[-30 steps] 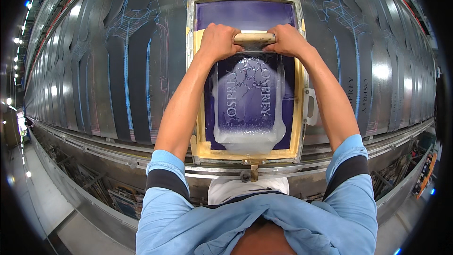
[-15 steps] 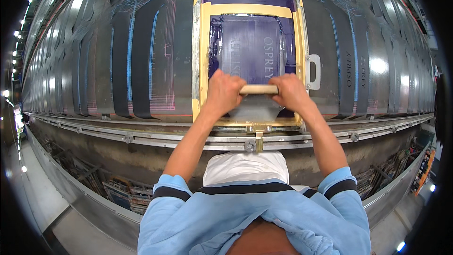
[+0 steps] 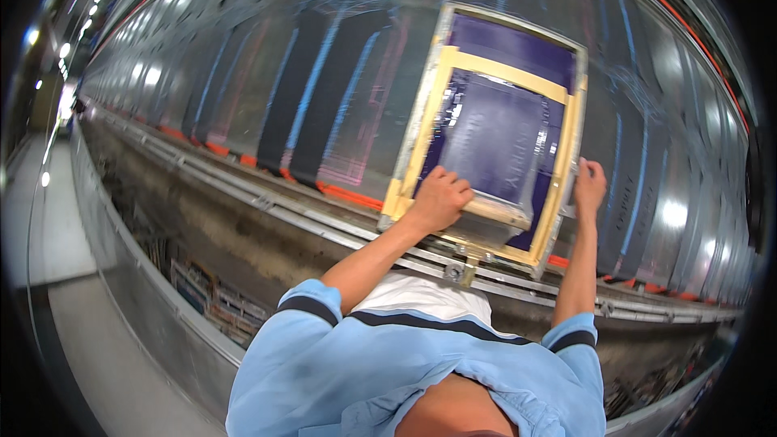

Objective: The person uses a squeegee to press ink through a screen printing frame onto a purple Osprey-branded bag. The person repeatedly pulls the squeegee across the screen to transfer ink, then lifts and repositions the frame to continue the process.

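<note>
A silkscreen frame [image 3: 515, 26] lies across the long table, its purple mesh [image 3: 518, 53] bordered by yellow tape [image 3: 506, 70]. Near its close end rests a squeegee with a pale wooden handle [image 3: 503, 211]. My left hand [image 3: 443, 201] is closed around the left end of that handle. At the frame's right edge, my right hand [image 3: 590, 186] has its fingers curled at the side handle, which it mostly hides. Wet ink glistens along the sides of the mesh, and faint lettering shows through it.
Dark cut panels [image 3: 312, 97] with blue line prints lie along the table on both sides of the frame. A metal rail [image 3: 243, 194] runs along the near edge, with a bracket [image 3: 461, 270] before the frame. Below the rail is a recess holding stacked items [image 3: 214, 295].
My right hand has let go of the squeegee and moved right to the frame's side handle. My left hand stays on the squeegee. The whole view has turned, so the frame appears slanted.
</note>
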Available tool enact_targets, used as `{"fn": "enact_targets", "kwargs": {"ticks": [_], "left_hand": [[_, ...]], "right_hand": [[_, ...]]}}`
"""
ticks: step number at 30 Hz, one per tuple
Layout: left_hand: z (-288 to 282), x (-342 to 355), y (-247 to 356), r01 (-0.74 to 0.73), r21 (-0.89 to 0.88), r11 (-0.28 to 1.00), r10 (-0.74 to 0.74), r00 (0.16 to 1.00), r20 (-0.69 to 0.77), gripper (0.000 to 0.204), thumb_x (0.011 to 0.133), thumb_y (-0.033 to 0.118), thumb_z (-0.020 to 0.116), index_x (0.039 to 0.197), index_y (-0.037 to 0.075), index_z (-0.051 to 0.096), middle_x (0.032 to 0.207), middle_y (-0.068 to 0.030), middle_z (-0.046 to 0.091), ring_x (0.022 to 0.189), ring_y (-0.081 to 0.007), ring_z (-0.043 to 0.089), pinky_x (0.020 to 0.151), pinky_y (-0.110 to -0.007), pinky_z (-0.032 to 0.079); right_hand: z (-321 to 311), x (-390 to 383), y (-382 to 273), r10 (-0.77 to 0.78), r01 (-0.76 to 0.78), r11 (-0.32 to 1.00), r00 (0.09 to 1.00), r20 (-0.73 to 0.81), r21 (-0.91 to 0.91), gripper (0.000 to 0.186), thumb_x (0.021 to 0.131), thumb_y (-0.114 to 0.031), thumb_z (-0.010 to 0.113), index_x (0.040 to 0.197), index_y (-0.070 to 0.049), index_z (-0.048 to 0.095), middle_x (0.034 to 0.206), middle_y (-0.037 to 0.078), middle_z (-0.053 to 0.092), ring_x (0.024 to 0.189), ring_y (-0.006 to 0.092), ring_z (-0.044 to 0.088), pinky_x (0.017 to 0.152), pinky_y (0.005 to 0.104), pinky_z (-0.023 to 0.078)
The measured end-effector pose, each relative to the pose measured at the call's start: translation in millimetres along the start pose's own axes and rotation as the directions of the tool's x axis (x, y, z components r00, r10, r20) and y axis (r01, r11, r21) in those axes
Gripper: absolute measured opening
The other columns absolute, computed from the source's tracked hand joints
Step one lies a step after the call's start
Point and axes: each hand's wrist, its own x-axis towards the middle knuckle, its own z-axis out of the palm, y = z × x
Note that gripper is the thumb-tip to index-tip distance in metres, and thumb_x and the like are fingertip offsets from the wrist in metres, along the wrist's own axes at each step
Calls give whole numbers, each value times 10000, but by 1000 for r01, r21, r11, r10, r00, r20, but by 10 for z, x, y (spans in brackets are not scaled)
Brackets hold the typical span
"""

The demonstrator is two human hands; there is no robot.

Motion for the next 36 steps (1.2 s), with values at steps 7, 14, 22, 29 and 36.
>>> {"fn": "enact_targets", "kwargs": {"ticks": [7, 14, 22, 29, 36], "left_hand": [[-508, -377, -588, 81, 16, 997, -79, 994, -80, 330, 614, 114, 813, 930, 148, 725, 943, 24, 706, 893, -208, 647, 860, -382, 443], [-1664, -1499, -2449, 61, 51, 997, -57, 996, -61, 315, 643, 178, 856, 943, 154, 763, 952, 27, 742, 864, -201, 665, 838, -364, 436], [-2174, -2720, -3178, 14, 141, 990, -4, 998, -69, 397, 608, 60, 753, 1000, 119, 734, 993, 5, 734, 820, -217, 630, 820, -380, 433], [-1962, -2862, -3351, -54, 148, 988, 71, 991, -113, 420, 623, 47, 724, 1040, 94, 719, 1040, 4, 701, 802, -208, 600, 794, -382, 419], [-1973, -2105, -3879, -123, 160, 979, 138, 986, -91, 361, 660, 29, 701, 1014, 99, 715, 1033, 0, 709, 811, -205, 612, 811, -377, 420]], "right_hand": [[479, -408, -810, -164, 175, 976, 982, -91, 130, 265, 979, -296, 673, 954, -33, 695, 833, 86, 684, 775, 184, 602, 740, 364, 490], [2207, -1652, -2237, -156, 166, 937, 986, -58, 308, 251, 970, -291, 652, 1007, -43, 658, 846, 145, 696, 734, 269, 637, 704, 391, 486], [2992, -2238, -3186, -82, 87, 951, 996, -29, 295, 245, 971, -302, 659, 1004, -60, 656, 665, 101, 623, 608, 196, 589, 620, 389, 455], [3200, -2160, -3063, -50, 58, 980, 998, -43, 192, 259, 942, -324, 681, 976, -68, 675, 707, 113, 650, 639, 233, 607, 655, 392, 474], [3019, -2043, -3194, -5, 10, 999, 993, 117, -43, 252, 932, -302, 691, 962, -52, 682, 778, 133, 689, 721, 278, 652, 711, 395, 502]]}}
